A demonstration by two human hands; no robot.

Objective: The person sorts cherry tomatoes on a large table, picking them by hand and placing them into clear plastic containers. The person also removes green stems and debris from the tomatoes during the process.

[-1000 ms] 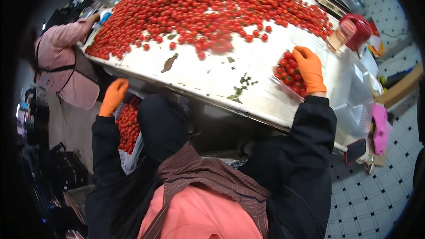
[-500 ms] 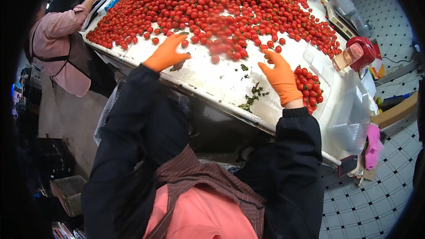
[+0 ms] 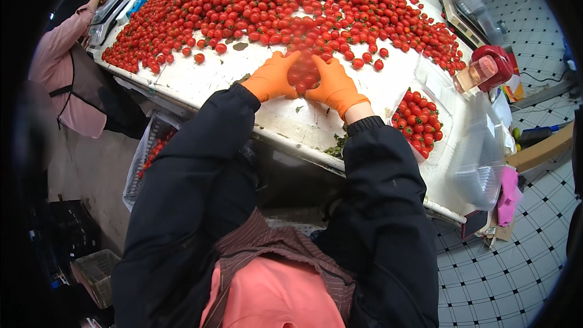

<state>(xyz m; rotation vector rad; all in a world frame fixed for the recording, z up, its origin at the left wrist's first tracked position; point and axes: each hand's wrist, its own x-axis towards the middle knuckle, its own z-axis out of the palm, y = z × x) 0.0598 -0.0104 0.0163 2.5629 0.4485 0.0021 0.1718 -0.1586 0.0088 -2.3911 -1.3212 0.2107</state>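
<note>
Orange gloves cover both of my hands at the near part of a white table (image 3: 276, 123). My left hand (image 3: 271, 77) and my right hand (image 3: 337, 86) curve toward each other, cupping a small cluster of cherry tomatoes (image 3: 302, 77) between them. Whether the tomatoes are lifted off the surface I cannot tell; a blur lies over that part. Just beyond my fingers spreads a large heap of cherry tomatoes (image 3: 243, 3). To the right of my right hand stands a filled clear punnet of cherry tomatoes (image 3: 418, 120).
Green stem scraps (image 3: 336, 147) lie by my right sleeve. Stacked clear containers (image 3: 477, 161), a red tape dispenser (image 3: 495, 67) and a scale (image 3: 464, 21) line the right side. At left, a co-worker (image 3: 73, 76) reaches to another scale (image 3: 109, 12). A white basket (image 3: 149, 152) holds tomatoes below the table edge.
My hands have come together from well apart, the left moving right and the right moving left, closing around tomatoes. The co-worker's arm has shifted, and the whole view has moved slightly.
</note>
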